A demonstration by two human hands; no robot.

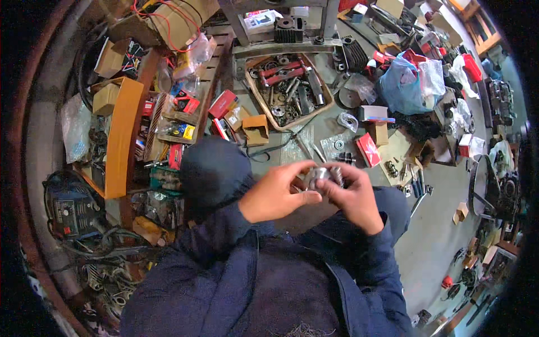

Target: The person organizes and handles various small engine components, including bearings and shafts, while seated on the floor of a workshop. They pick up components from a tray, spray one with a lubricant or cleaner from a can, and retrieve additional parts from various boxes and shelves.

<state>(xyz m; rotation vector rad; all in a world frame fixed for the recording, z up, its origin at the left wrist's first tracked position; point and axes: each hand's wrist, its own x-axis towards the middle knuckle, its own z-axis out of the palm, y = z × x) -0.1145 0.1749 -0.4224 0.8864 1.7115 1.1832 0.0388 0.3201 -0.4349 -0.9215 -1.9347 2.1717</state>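
Note:
Above my lap, both hands hold a small shiny metal machine part. It has a rounded body and a ridged edge at its right; my fingers cover much of it, so its exact kind cannot be made out. My left hand closes on it from the left, with the thumb along its lower side. From the right, my right hand grips it, the thumb pressed on its front. Just beyond my hands, on the floor, lie a bearing ring in clear plastic and a dark ridged part.
Ahead stands a tray of greasy metal parts. A red and white box, an open cardboard box and pliers lie around me. At left are an orange wooden board and a welding machine; a blue plastic bag sits far right.

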